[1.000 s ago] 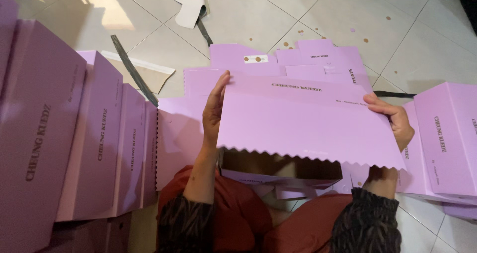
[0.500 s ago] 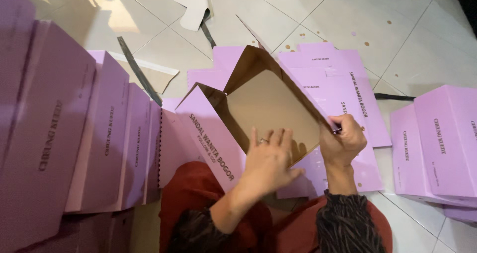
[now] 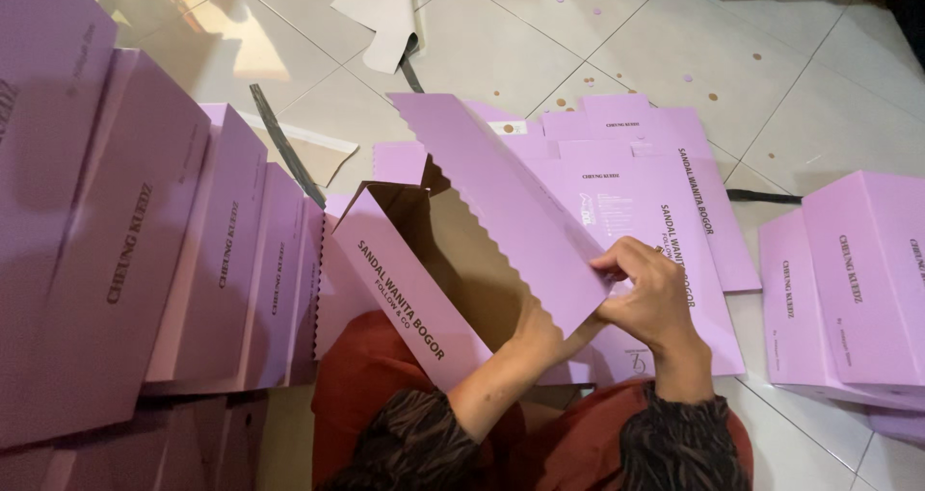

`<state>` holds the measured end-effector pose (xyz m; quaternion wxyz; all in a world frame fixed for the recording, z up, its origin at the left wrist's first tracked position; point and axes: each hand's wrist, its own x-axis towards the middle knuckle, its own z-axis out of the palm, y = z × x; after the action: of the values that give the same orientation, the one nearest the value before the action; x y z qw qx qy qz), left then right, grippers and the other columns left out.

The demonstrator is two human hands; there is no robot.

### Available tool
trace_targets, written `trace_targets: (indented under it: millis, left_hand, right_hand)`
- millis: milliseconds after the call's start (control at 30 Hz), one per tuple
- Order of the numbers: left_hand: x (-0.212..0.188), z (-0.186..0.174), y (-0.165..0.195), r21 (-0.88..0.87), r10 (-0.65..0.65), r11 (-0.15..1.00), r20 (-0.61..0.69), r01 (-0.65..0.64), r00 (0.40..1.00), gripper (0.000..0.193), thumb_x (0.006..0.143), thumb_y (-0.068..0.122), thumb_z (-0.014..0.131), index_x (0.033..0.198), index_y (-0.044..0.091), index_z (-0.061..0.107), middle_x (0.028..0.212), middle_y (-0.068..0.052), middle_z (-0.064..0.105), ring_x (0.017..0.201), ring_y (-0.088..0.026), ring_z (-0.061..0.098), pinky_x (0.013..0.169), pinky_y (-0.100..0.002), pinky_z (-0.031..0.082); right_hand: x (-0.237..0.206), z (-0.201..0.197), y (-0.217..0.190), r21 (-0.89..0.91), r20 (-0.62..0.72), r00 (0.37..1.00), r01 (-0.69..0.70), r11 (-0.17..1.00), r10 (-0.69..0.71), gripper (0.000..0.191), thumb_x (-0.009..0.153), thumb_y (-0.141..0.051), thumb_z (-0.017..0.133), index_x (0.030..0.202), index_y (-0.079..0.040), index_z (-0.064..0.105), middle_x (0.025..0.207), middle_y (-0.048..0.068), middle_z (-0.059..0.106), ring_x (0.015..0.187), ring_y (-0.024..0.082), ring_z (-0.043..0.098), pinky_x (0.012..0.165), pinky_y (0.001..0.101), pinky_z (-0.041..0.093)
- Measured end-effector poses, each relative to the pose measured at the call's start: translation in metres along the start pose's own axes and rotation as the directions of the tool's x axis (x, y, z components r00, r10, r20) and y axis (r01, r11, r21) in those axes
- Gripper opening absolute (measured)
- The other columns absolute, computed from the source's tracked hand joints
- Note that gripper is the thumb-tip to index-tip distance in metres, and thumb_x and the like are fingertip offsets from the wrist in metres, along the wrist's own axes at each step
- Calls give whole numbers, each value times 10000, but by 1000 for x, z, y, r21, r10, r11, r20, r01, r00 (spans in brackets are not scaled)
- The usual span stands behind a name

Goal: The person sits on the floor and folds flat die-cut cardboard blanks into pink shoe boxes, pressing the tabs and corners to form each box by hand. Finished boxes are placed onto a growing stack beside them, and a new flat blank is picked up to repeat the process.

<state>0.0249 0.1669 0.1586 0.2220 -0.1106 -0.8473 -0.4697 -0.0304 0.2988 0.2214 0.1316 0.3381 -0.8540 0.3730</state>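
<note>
Over the lap, right hand (image 3: 655, 298) fingers pinch the half-folded lilac box (image 3: 424, 269); left hand (image 3: 540, 332) hidden inside.

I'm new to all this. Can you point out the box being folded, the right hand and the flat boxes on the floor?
box (image 3: 409, 284), head view, printed side wall
right hand (image 3: 655, 293), head view, back of hand
flat boxes (image 3: 665, 178), head view, top sheet

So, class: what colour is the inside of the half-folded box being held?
Plain brown cardboard inside the box; the outside is lilac. The head view shows it.
</note>
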Motion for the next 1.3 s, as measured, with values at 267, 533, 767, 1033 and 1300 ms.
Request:
trace_targets:
  millis: [267,533,767,1033,1300]
  left_hand:
    - [1,2,19,-206,-170,966,-40,159,985,221,952,188,597,986,2,712,798,-124,695,696,-250,682,655,-377,563]
    - [-21,-78,-12,-315,-157,897,433,312,888,248,907,137,628,1029,-62,710,896,-189,734,839,-264,704,747,-394,606]
    - [-13,-145,-86,-463,-460,652,389,601,798,364,709,72,650,1008,-129,703,897,-220,758,858,-275,751,841,-357,593]
    - [-23,-172,-133,-511,-574,572,309,641,758,538,530,81,601,1060,-5,632,773,-65,613,722,-162,606,652,-248,529]
    - [3,-169,-84,-637,-543,631,43,442,838,597,765,155,697,1299,-5,487,1019,-120,651,883,-181,668,732,-298,583]
  right_hand:
    - [-20,-13,37,393,74,997,-43,918,15,572,852,-613,656,1016,-87,809,883,14,750,845,138,742,771,263,598]
    - [-35,-40,116,593,-403,798,-145,792,448,498,1119,-251,551,1538,-28,402,1481,99,526,1310,176,533,1130,308,457]
    - [-53,-32,141,664,-268,885,-116,739,380,1146,892,-761,641,1682,-94,146,1639,55,272,1479,170,300,1192,324,318]
    - [-40,-30,108,749,56,846,-387,538,530,1076,772,-673,740,1551,-15,396,1480,131,539,1359,226,518,1124,330,413]
    - [-37,-45,86,689,165,858,-454,565,487,731,849,-335,723,1444,52,549,1287,146,658,1178,208,617,1047,320,471]
